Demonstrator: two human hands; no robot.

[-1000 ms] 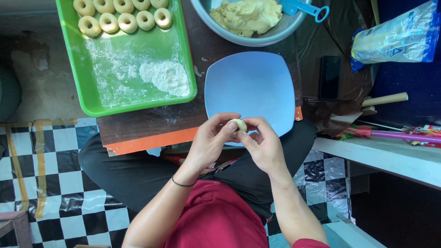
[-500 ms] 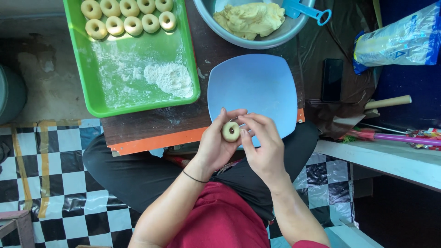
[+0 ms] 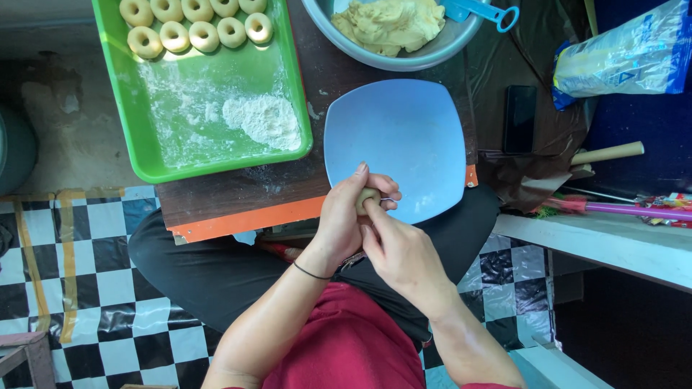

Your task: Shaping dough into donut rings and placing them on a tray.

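The dough piece (image 3: 367, 198) has turned, hiding its hole. The left hand (image 3: 349, 216) grips it over the blue plate (image 3: 404, 137). The right hand (image 3: 400, 252) pokes it from below.

Soft dough, smooth plastic, worn wood

In my left hand (image 3: 344, 220) the small pale dough piece (image 3: 366, 197) looks matt and soft; at twelve o'clock lies a smooth, satiny blue square plastic plate (image 3: 411, 122), at ten a glossy green plastic tray (image 3: 155, 155) dusted with powdery white flour (image 3: 263, 119), both on my scuffed dark wooden board (image 3: 238, 191).
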